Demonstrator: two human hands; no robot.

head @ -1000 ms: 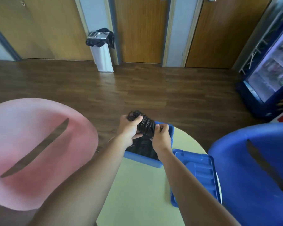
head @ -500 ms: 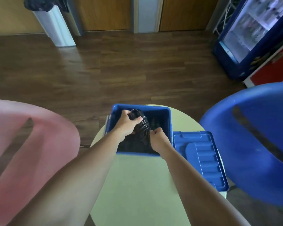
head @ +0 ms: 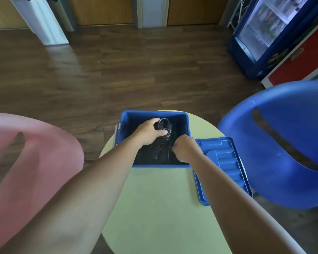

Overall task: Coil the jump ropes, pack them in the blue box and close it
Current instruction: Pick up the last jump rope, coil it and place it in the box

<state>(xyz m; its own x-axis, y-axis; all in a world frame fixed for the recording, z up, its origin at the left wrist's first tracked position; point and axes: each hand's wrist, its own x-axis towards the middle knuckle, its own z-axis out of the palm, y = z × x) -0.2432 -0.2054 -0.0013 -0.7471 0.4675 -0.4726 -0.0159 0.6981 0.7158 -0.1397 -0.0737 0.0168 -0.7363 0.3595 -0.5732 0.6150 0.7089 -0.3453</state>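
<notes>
An open blue box [head: 186, 123] stands at the far edge of a round pale-green table [head: 158, 202]. Inside it lies a coiled black jump rope [head: 163, 142], with more dark rope beneath it. My left hand [head: 150, 132] grips the far end of the coil, down inside the box. My right hand [head: 184, 150] holds the coil's near end at the box's right side. The box's blue lid [head: 226, 165] lies flat on the table to the right of the box.
A pink chair [head: 26, 162] is at the left and a blue chair [head: 283, 143] at the right of the table. Beyond is a dark wooden floor, a white bin [head: 42, 24] at the far left and a blue drinks fridge [head: 268, 33] at the far right.
The coil was held above the box's rim; both hands have lowered it into the box. The view has tilted downward over the table.
</notes>
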